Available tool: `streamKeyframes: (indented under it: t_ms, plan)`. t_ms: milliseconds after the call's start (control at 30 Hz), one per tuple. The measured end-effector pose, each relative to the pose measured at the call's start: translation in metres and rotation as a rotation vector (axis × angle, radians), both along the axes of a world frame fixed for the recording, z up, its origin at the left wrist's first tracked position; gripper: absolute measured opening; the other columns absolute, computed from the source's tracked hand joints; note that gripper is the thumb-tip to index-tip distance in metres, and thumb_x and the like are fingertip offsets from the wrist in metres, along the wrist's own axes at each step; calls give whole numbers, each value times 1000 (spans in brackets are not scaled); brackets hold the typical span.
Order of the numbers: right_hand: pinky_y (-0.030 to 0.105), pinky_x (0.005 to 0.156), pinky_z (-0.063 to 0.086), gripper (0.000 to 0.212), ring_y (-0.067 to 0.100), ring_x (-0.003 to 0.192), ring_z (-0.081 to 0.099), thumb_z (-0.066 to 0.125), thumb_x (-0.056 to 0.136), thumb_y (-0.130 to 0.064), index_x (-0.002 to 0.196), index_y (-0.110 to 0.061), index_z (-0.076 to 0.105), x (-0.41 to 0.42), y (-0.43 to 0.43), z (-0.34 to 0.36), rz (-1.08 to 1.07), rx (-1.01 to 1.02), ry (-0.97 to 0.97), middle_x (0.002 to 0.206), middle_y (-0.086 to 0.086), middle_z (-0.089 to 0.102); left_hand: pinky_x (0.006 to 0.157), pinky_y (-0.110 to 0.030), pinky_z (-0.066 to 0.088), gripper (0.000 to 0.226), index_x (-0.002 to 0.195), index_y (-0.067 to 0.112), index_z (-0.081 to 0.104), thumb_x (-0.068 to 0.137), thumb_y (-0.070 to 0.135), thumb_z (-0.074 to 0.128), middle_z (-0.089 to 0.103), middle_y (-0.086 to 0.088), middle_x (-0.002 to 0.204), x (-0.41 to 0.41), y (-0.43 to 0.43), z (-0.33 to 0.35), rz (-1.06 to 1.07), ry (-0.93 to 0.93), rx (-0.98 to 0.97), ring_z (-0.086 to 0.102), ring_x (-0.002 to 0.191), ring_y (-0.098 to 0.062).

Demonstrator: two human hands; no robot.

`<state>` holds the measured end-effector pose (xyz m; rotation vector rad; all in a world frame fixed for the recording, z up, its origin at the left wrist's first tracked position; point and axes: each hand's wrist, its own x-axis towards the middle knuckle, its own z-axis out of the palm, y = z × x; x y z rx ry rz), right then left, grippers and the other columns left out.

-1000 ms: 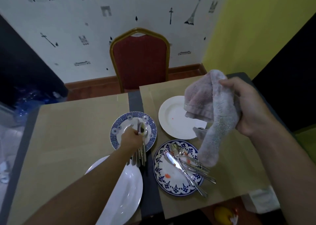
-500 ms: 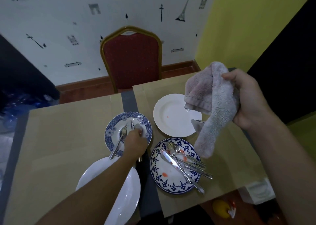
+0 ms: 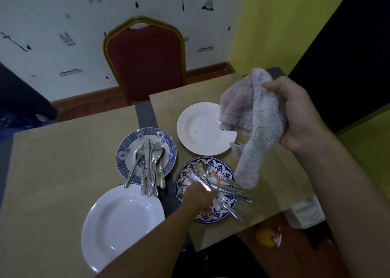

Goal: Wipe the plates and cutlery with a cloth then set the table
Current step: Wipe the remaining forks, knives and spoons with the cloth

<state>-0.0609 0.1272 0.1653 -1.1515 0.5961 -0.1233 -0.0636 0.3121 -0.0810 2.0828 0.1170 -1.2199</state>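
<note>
My right hand (image 3: 299,115) holds a grey-pink cloth (image 3: 255,125) bunched up above the table's right side; its tail hangs down. My left hand (image 3: 200,197) is down on the dark-blue patterned plate (image 3: 223,172), fingers curled round a knife (image 3: 197,179) among the stained cutlery (image 3: 232,191) lying there. A lighter blue-rimmed plate (image 3: 124,151) in the middle carries several pieces of cutlery (image 3: 150,165), handles sticking over its near rim. A white plate (image 3: 200,127) with a red spot sits behind. A larger white plate (image 3: 118,220) lies near my left forearm.
The table (image 3: 52,172) is covered by two beige mats with a grey strip between them. A red chair (image 3: 145,60) with a gold frame stands at the far side. On the floor to the right are a yellow toy (image 3: 266,236) and a white box (image 3: 306,213).
My left hand set its bundle of cutlery down on the lighter blue plate, then moved right onto the dark-blue plate and closed on a knife. The cloth hand barely moved.
</note>
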Motion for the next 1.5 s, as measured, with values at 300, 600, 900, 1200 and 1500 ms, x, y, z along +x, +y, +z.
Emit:
streamKeyframes:
  t_ms: [300, 600, 900, 1200, 1500]
  plan:
    - [73, 100, 48, 71, 41, 108, 67, 68, 76, -31, 130, 14, 56, -16, -6, -3, -37, -4, -10, 113, 25, 63, 71, -49, 64, 24, 79, -5, 75, 82, 18, 78, 75, -16, 69, -19, -2, -10, 175, 109, -58, 74, 64, -31]
    - [83, 93, 45, 74, 52, 126, 60, 74, 71, -35, 126, 11, 59, -8, 0, 3, 21, -11, 4, 128, 34, 65, 71, -45, 64, 22, 76, -4, 74, 83, 16, 80, 75, -15, 71, -7, 32, -9, 103, 94, 13, 76, 69, -27]
    - [54, 89, 62, 35, 27, 95, 77, 55, 94, -34, 95, -7, 77, 4, 9, -1, 111, 9, 9, 99, 14, 78, 72, -42, 64, 21, 83, 2, 71, 96, 18, 67, 74, -13, 76, 14, 42, 49, 107, -235, -230, 76, 70, -23]
    - [33, 68, 57, 35, 17, 77, 75, 50, 97, -22, 75, -14, 76, 11, 18, 1, 126, -130, 111, 78, 3, 76, 61, -21, 53, 28, 86, 7, 77, 100, 24, 60, 74, -7, 75, 70, 33, 147, 148, -632, -443, 63, 59, -6]
    - [24, 58, 59, 30, 15, 74, 78, 71, 95, -1, 121, -14, 75, 20, 42, 23, 220, -205, -20, 100, 14, 80, 57, -32, 48, 29, 89, 6, 78, 101, 25, 60, 69, -20, 72, 98, 14, 226, 29, -837, -689, 55, 58, -15]
